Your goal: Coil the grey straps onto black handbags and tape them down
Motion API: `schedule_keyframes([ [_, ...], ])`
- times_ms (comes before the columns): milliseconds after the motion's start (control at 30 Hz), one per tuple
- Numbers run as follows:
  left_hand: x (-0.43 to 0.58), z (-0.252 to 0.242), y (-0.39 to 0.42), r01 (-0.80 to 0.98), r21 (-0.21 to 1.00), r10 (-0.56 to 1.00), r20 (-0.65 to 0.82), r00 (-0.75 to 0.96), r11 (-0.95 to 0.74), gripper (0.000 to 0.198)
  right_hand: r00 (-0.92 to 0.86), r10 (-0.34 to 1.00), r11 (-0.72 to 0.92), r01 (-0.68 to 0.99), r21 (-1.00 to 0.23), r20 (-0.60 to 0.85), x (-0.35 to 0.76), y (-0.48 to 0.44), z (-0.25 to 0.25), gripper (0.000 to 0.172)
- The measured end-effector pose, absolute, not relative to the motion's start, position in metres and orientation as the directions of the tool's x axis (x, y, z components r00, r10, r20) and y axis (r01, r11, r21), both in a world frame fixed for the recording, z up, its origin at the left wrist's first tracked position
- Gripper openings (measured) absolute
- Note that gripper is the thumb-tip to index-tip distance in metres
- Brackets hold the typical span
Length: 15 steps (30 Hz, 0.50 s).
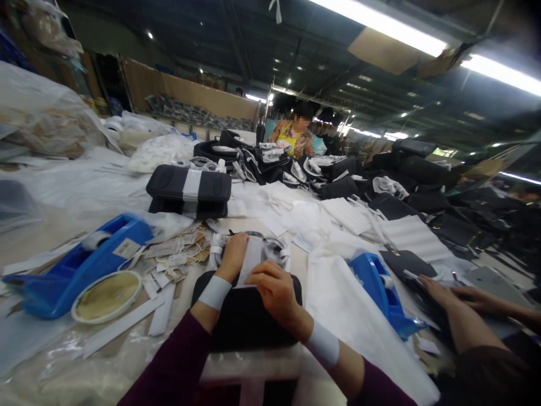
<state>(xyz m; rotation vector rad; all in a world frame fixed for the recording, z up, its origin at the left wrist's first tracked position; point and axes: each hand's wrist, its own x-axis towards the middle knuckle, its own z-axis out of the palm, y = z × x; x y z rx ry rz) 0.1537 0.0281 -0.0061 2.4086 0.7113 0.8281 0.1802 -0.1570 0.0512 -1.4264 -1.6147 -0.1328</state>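
A black handbag (249,324) lies in front of me, with wrapped handles (276,248) at its far side. Across its middle runs a pale white strip (252,256). My left hand (232,256) is closed at the left edge of the strip's far end, its fingertips partly hidden. Nearer to me, my right hand (274,287) pinches the strip between thumb and fingers over the bag. Both wrists have a pale band around them.
A blue tape dispenser (91,262), a round tub lid (107,296) and loose tags (177,251) lie at left. Stacked black bags (188,186) stand beyond. At right are another blue dispenser (380,287) and a co-worker's hands (448,293). Another person (293,138) is behind the bag pile.
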Motion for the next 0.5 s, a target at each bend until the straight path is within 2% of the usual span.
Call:
schedule_keyframes([
  [100,0.153,-0.004,0.033,0.309,0.607,0.622,0.411,0.667,-0.732,0.041,0.016,0.782,0.273,0.891,-0.364,0.624,0.17,-0.176,0.027,0.028],
  [200,0.152,-0.002,0.033,0.28,0.608,0.594,0.405,0.695,-0.743,0.038,-0.031,0.82,0.245,0.922,-0.301,0.572,0.167,-0.183,0.013,0.026],
  [500,0.156,-0.005,0.031,0.284,0.575,0.56,0.384,0.734,-0.767,0.028,-0.063,0.831,0.262,0.92,-0.29,0.553,0.162,-0.193,0.0,0.03],
])
